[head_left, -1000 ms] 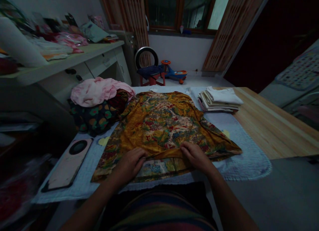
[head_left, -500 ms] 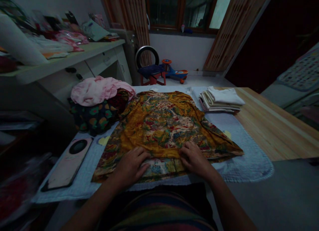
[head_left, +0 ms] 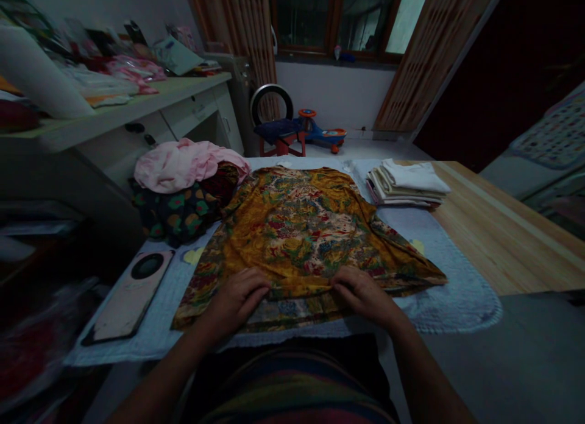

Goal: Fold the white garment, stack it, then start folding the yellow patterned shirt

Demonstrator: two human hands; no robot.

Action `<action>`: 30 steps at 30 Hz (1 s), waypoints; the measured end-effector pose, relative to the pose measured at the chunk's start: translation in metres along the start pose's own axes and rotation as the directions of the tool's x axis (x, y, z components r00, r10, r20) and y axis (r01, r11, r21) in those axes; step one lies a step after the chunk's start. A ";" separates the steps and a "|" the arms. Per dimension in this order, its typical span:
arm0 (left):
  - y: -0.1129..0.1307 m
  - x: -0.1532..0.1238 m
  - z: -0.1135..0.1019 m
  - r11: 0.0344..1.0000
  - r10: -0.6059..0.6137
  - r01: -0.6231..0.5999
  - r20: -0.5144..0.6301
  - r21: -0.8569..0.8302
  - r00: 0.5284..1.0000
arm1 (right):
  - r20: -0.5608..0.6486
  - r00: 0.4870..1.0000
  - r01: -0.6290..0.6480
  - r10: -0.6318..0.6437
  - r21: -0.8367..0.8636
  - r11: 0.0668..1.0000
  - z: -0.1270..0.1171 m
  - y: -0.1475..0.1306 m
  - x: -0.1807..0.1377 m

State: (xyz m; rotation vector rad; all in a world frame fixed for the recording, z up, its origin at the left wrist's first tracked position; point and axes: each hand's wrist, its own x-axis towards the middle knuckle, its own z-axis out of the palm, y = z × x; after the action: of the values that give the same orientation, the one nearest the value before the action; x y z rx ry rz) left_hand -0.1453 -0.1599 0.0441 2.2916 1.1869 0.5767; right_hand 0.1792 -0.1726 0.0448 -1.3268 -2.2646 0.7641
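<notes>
A mustard-yellow patterned blouse lies spread on a pale blue quilted cloth, its neckline at the far side and its sleeves out to both sides. At the near hem my left hand pinches the fabric between thumb and fingers. My right hand pinches the same edge a little to the right. Between them the front layer's edge is slightly raised, and the inner side of the back layer shows below it.
On the left, pink clothing lies heaped over dark patterned clothing, with a phone nearer me. Folded clothes are stacked at the back right, beside the wooden tabletop. A cluttered white desk stands left.
My fingers have closed on the blouse's front hem, where they lay flatter before. The edge between them has lifted a little. The view has shifted slightly.
</notes>
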 end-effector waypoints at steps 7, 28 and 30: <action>0.003 -0.004 0.000 0.989 -0.119 0.135 0.203 -0.066 0.972 | 0.086 0.996 -0.024 0.027 -0.036 0.999 -0.001 -0.004 0.000; -0.008 0.034 -0.026 0.990 -0.141 0.128 0.316 0.061 0.938 | -0.011 0.984 -0.175 0.176 -0.160 0.972 -0.025 0.008 0.022; -0.017 0.052 -0.031 0.989 -0.108 0.084 0.211 0.117 0.972 | -0.041 0.987 -0.161 0.156 -0.216 0.963 -0.032 0.014 0.037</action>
State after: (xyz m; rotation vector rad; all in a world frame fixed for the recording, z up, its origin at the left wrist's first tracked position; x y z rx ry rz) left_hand -0.1456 -0.1005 0.0663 2.3012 1.2391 0.2241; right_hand 0.1904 -0.1261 0.0629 -1.6255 -2.2967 0.5569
